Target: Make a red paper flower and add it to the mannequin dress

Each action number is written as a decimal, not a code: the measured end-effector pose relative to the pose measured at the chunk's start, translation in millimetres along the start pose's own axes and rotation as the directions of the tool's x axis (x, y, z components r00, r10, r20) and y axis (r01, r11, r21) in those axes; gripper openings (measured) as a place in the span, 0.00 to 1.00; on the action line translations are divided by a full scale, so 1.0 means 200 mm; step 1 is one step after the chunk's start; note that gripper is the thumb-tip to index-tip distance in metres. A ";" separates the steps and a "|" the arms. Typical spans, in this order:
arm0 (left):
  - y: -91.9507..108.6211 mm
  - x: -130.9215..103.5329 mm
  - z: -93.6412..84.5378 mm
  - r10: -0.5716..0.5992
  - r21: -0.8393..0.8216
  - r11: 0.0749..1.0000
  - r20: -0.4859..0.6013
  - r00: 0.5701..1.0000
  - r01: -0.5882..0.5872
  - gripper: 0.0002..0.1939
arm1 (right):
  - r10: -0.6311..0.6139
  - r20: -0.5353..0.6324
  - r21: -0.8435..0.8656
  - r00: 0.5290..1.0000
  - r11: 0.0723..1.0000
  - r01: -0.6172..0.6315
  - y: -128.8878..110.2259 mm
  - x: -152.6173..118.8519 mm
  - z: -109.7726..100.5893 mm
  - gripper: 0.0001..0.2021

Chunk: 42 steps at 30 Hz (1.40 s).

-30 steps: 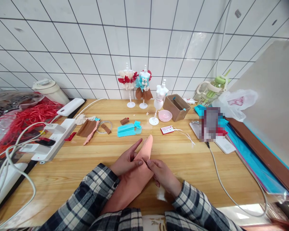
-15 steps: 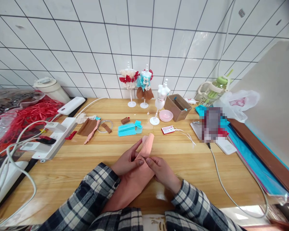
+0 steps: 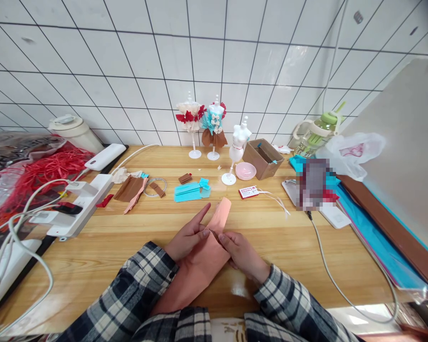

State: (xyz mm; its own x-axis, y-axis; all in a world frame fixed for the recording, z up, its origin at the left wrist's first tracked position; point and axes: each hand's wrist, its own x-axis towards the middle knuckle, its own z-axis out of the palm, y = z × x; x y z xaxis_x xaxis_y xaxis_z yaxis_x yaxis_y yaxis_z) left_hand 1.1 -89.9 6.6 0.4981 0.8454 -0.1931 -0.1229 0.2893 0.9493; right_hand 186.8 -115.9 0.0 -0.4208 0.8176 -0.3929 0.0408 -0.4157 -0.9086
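Observation:
A long salmon-pink sheet of crepe paper (image 3: 199, 273) slants across the table's front, its near end reaching my lap. My left hand (image 3: 187, 239) grips its left side, thumb pressed on top and index finger stretched out toward the wall. Opposite, my right hand (image 3: 240, 251) pinches the paper between thumb and fingers. Between the two thumbs runs a short dark line across the paper; whether it is a tear or a fold I cannot tell. Past the thumbs, a narrower strip of the paper sticks up and away. Fingers beneath the sheet are hidden.
Beyond my hands lie turquoise paper pieces (image 3: 188, 192), a small red-and-white packet (image 3: 248, 192) and a pink bowl (image 3: 246, 171). Behind stand a bare white mini mannequin (image 3: 238, 142), two dressed ones and a cardboard box (image 3: 267, 164). A power strip (image 3: 80, 209) with cables sits left.
My left index finger has lifted off the paper's far strip and now points away. The thumbs have shifted slightly, and the strip's end leans a bit farther right.

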 end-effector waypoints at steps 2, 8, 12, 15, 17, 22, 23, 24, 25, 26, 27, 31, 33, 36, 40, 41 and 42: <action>0.01 0.00 0.00 -0.004 0.029 1.000 -0.018 1.000 0.005 0.46 | 0.016 -0.023 0.008 1.000 1.000 -0.016 0.00 0.00 0.00 0.23; 0.02 0.00 0.01 0.006 0.056 0.998 -0.021 1.000 -0.005 0.48 | 0.084 0.041 -0.011 0.996 0.996 -0.083 -0.03 -0.03 -0.04 0.23; 0.01 0.00 0.00 0.000 0.147 0.989 -0.004 1.000 0.000 0.47 | 0.060 0.092 0.014 0.994 0.998 -0.062 -0.03 -0.03 -0.05 0.24; 0.01 0.00 0.00 -0.003 0.207 0.978 -0.004 1.000 0.004 0.47 | 0.025 0.114 0.009 0.993 1.000 -0.026 -0.01 -0.02 -0.05 0.24; 0.01 0.00 -0.01 -0.004 0.207 0.978 0.018 1.000 0.000 0.47 | 0.016 0.109 -0.024 0.994 1.000 -0.013 -0.01 -0.01 -0.04 0.24; -0.01 0.00 -0.01 0.004 0.170 0.985 0.050 0.999 -0.013 0.46 | -0.010 0.058 -0.078 0.998 0.997 0.014 -0.01 0.00 -0.02 0.25; -0.02 0.00 -0.01 0.008 0.166 0.986 0.049 0.999 -0.016 0.45 | -0.009 0.049 -0.073 0.999 0.997 0.012 -0.01 0.01 -0.01 0.25; -0.02 0.00 -0.01 0.010 0.163 0.986 0.050 0.999 -0.018 0.45 | -0.007 0.037 -0.065 0.999 0.998 0.009 -0.01 0.01 -0.01 0.24; -0.02 0.00 -0.01 0.010 0.162 0.987 0.052 0.999 -0.018 0.45 | -0.004 0.026 -0.053 1.000 0.999 0.006 -0.01 0.01 0.00 0.24; -0.02 0.00 -0.01 0.011 0.163 0.986 0.053 0.999 -0.019 0.45 | -0.002 0.017 -0.039 1.000 0.999 0.003 -0.01 0.01 0.01 0.24; -0.02 0.00 -0.01 0.013 0.164 0.986 0.055 0.998 -0.021 0.45 | -0.001 0.009 -0.022 1.000 1.000 0.002 0.00 0.00 0.01 0.23; -0.01 0.00 -0.01 0.020 0.162 0.986 0.060 0.998 -0.029 0.46 | 0.002 -0.014 0.056 1.000 0.998 -0.002 0.00 0.00 0.04 0.23; -0.02 0.00 -0.02 0.015 0.169 0.985 0.068 0.998 -0.026 0.46 | 0.002 -0.032 0.083 0.999 0.997 0.001 0.00 0.00 0.06 0.23; -0.02 0.00 -0.02 0.010 0.191 0.981 0.067 0.998 -0.023 0.46 | -0.013 -0.045 0.089 0.999 0.996 0.017 0.01 0.00 0.06 0.23; -0.02 0.00 -0.02 0.003 0.206 0.978 0.056 0.998 -0.014 0.46 | -0.047 -0.046 0.032 0.998 0.998 0.049 0.05 0.01 0.06 0.23; -0.02 0.00 -0.02 0.001 0.205 0.979 0.055 0.998 -0.012 0.45 | -0.052 -0.048 0.019 0.997 0.998 0.053 0.06 0.01 0.06 0.23; -0.02 0.00 -0.02 -0.001 0.204 0.979 0.052 0.999 -0.010 0.45 | -0.058 -0.049 0.007 0.997 0.998 0.059 0.07 0.01 0.06 0.23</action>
State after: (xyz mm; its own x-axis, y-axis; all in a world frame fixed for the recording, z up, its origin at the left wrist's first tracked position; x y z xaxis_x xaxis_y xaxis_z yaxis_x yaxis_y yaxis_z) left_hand -2.2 -89.9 1.0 0.5422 0.8206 -0.1805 0.0499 0.1830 0.9819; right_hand 175.3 -125.4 -11.4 -0.3772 0.8591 -0.3460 0.0094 -0.3700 -0.9290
